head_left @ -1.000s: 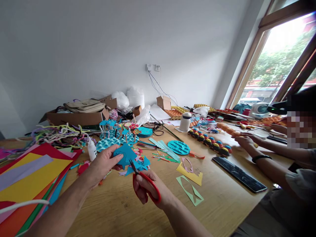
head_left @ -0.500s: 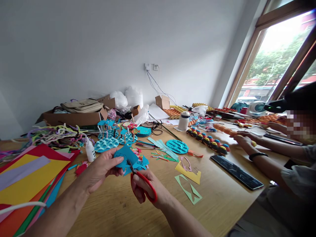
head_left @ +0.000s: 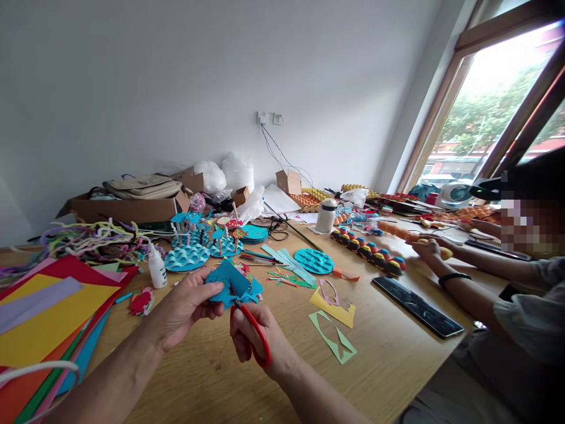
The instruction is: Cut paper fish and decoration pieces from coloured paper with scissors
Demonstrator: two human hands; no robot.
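Note:
Pinched in my left hand (head_left: 192, 303) is a piece of blue paper (head_left: 227, 280), partly cut, with its edges bent. My right hand (head_left: 260, 335) grips red-handled scissors (head_left: 260, 341) through their loops. Their blades meet the paper's lower edge, and the tips are hidden behind it. More blue paper pieces seem to lie just behind the held one, though I cannot tell where one ends. Left of my left hand stands a white glue bottle (head_left: 157, 268), with a red paper cutout (head_left: 141, 301) nearby on the table.
Coloured paper sheets (head_left: 57, 306) are stacked at left, below a heap of pipe cleaners (head_left: 97, 241). Blue wavy discs (head_left: 188, 256) stand behind my hands. Paper offcuts (head_left: 333, 335) and a black phone (head_left: 417, 306) lie to the right. A co-worker's hands (head_left: 428, 250) work at far right.
The scissors have moved slightly left and turned more upright, and the blue paper has folded over around the cut. At right, the co-worker's hand has shifted a little.

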